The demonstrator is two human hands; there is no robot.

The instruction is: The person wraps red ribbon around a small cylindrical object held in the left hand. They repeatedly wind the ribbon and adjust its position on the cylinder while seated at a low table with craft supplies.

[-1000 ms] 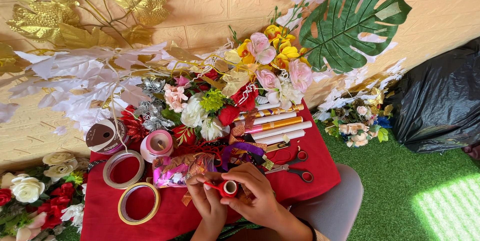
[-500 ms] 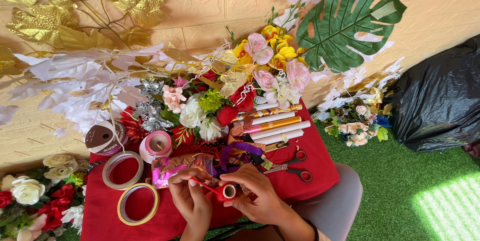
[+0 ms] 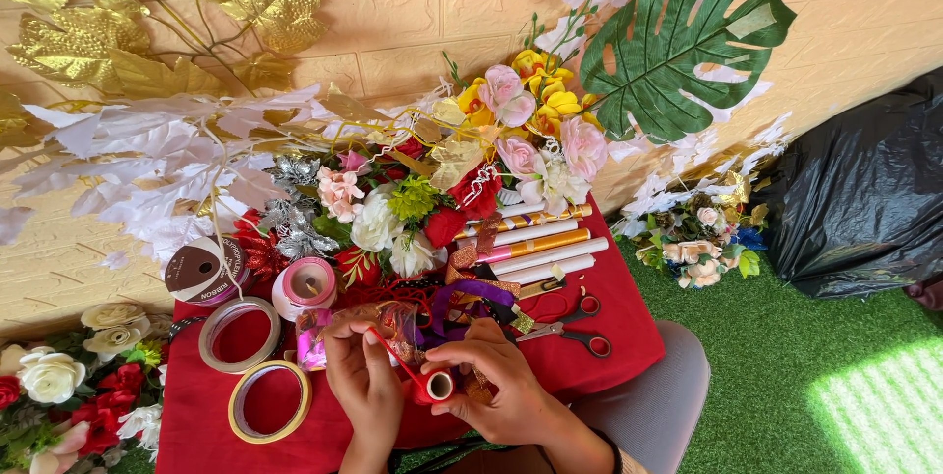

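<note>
I see a small spool of red ribbon (image 3: 433, 387) low over the near edge of the red tablecloth (image 3: 609, 336). My right hand (image 3: 496, 386) has its fingers curled tight around the spool. A red strand (image 3: 391, 354) runs up and left from it to my left hand (image 3: 361, 381), whose thumb and forefinger are pinched together on it. Scissors (image 3: 575, 332) lie just right of the hands, two tape rings (image 3: 241, 334) to the left.

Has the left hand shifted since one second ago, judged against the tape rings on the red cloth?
Yes. The left hand has moved left, toward the yellow-rimmed tape ring, drawing red ribbon from the small spool.
</note>
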